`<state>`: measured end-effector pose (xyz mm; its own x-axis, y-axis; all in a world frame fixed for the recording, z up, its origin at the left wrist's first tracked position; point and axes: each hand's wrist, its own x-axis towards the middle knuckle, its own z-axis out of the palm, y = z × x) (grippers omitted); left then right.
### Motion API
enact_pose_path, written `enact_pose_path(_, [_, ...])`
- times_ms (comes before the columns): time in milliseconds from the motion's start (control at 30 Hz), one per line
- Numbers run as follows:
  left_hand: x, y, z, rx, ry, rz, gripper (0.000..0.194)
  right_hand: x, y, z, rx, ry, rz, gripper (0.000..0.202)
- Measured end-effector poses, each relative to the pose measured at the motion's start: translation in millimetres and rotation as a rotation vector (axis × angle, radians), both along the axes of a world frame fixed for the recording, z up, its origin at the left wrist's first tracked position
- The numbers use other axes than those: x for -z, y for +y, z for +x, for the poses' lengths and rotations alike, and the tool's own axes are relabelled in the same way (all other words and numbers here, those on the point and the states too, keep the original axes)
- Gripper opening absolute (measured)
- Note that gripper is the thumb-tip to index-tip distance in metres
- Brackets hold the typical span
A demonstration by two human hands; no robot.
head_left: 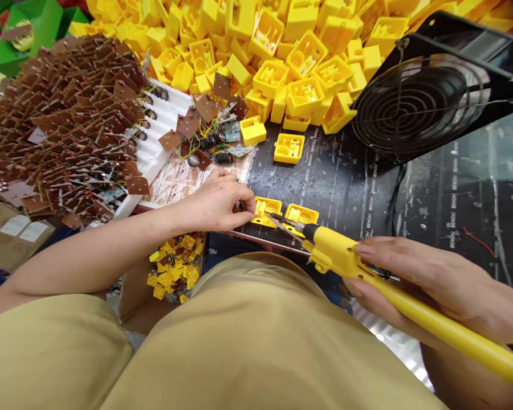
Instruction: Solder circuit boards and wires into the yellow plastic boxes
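Note:
My right hand (436, 285) is wrapped around a yellow soldering iron (337, 250) with a thin metal feed tube beside its tip. The iron points left, and its tip is over an open yellow plastic case (268, 209) at the bench's near edge. My left hand (222, 199) is closed in a pinch at that case's left end, thumb and forefinger together on its edge. Small metal parts show inside the case, though details are too small to make out. A second open yellow case (301, 216) lies just right of it, partly behind the iron.
A fan (419, 108) stands at the right. Yellow cases (299, 97) are heaped at the back. Brown circuit boards (68, 125) pile up on white foam (171, 111) at the left, near wired parts (214, 139). Below the bench edge is a box of yellow pieces (175, 267).

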<state>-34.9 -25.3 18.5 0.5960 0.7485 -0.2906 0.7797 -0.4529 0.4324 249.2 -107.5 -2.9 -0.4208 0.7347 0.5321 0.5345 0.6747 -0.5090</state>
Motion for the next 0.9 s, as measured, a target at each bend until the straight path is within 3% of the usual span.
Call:
enact_pose_path(100, [0.4,1,2,0.019,0.027,0.015,0.012,-1.4,5,-5,-0.13,0.065,0.033,0.019])
enact_pose_path(367, [-2.4,9,3,0.049,0.035,-0.046,0.01,-3.6,6,-4,-0.177,0.035,0.0,0.01])
enact_pose_path(600, [-3.4,16,7,0.027,-0.004,-0.194,0.01,-22.7,12,-17,-0.213,-0.074,0.011,0.02])
enact_pose_path(767, [-5.0,20,12,0.016,0.041,-0.222,0.011,-26.0,22,-8,-0.321,-0.119,0.115,0.017])
enact_pose_path(900, [-3.6,23,12,0.036,0.04,-0.219,0.009,-26.7,28,-2,-0.321,-0.135,0.148,0.021])
